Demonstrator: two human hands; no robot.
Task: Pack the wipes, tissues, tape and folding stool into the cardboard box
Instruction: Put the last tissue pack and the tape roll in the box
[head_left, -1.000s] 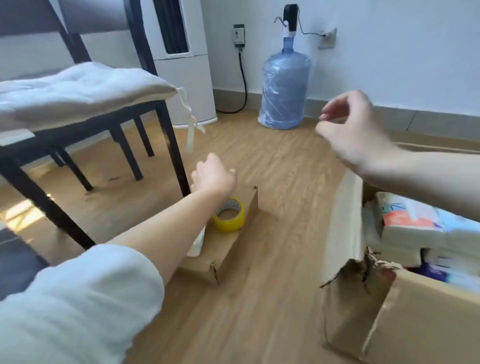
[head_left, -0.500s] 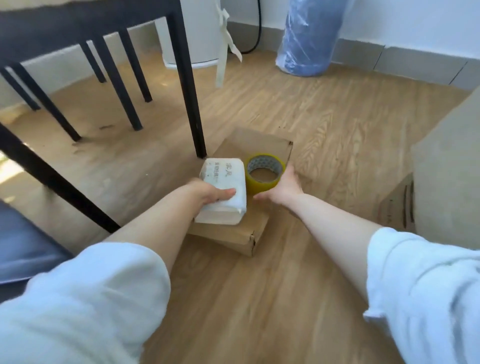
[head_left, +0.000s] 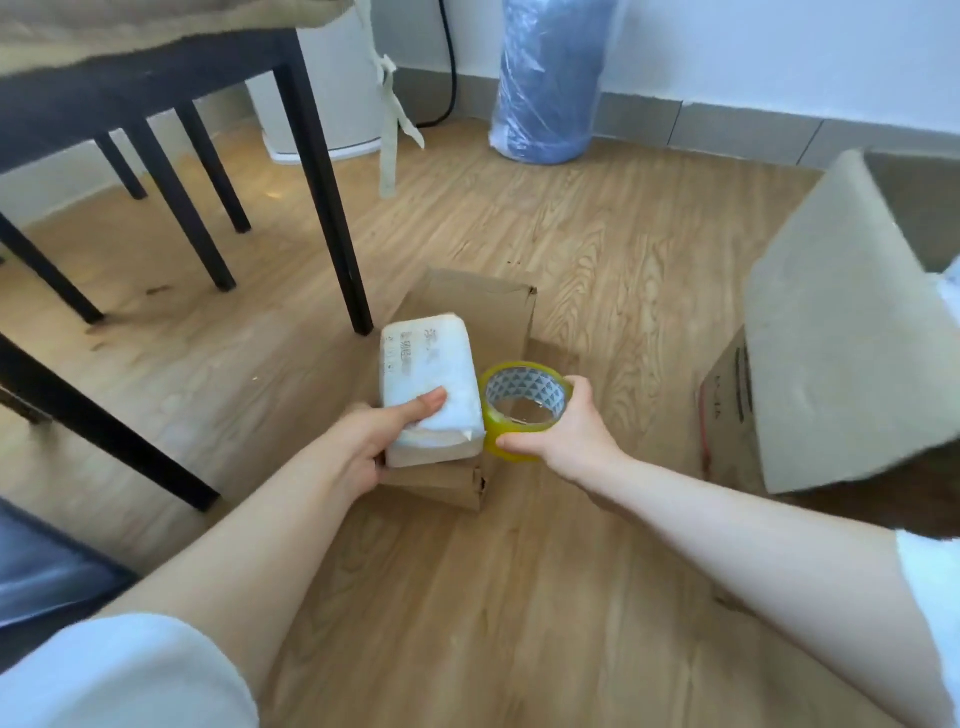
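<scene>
Left hand (head_left: 371, 447) grips the white tissue pack (head_left: 428, 384) by its near end, over flat cardboard (head_left: 478, 312). Looks soft, light, squashable. Right hand (head_left: 566, 434) pinches the yellow tape roll (head_left: 522, 408) across its rim; likely rigid, light. Cardboard box (head_left: 831, 332) sits right.

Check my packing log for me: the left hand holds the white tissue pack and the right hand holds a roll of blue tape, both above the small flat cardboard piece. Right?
Not quite. In the head view the tape in the right hand is yellow, not blue. The rest stands: the left hand holds the white tissue pack, both above the small flat cardboard piece.
</scene>
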